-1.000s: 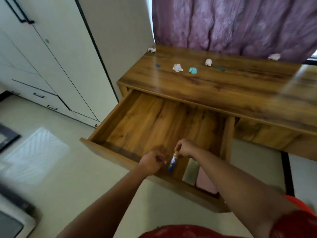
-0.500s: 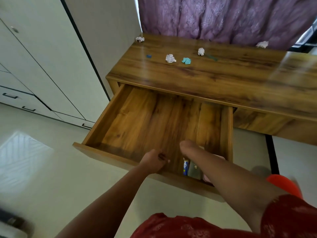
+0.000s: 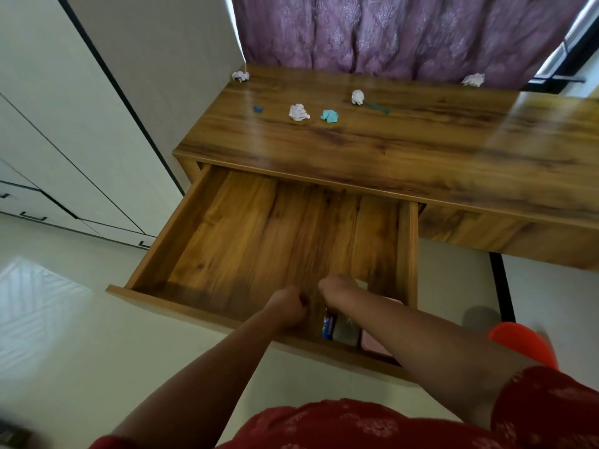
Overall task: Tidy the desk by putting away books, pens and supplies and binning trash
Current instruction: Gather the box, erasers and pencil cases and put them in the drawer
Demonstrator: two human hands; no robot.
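- Since a second ago, the blue-and-white tube (image 3: 327, 326) has left my right hand (image 3: 337, 288) and now lies in the near right corner of the open drawer (image 3: 246, 234), its far end hidden under my wrist.
- Both my forearms reach forward over the drawer's near edge, red sleeves at the bottom of the view.
- My left hand (image 3: 287, 306) is curled into a fist at the drawer's front panel; whether it grips the panel or holds nothing I cannot tell.
- My right hand hangs just right of it, bent down into the drawer; its fingers are hidden from me, so I cannot tell how far open it is or whether it touches anything.
- Just right of the tube lies a grey-green flat thing (image 3: 346, 332), and right of that a pink flat thing (image 3: 376, 345), partly under my right arm.
- An orange-red round object (image 3: 522, 343) sits on the floor to the right, beside my right arm.
- Further off, the wooden desk (image 3: 389, 150) top carries the trash: a crumpled white paper ball (image 3: 298, 112) left of centre, a teal paper scrap (image 3: 330, 116) just right of it, and a small blue bit (image 3: 258, 108) to the left.
- Another paper ball (image 3: 357, 97) lies further back, with a thin green strip (image 3: 380, 107) beside it.
- Two more paper balls sit at the far edge, one at the left corner (image 3: 240, 76), one to the right (image 3: 473, 80).
- A purple curtain (image 3: 389, 30) hangs behind the desk; white wardrobe doors (image 3: 64, 124) stand to the left.
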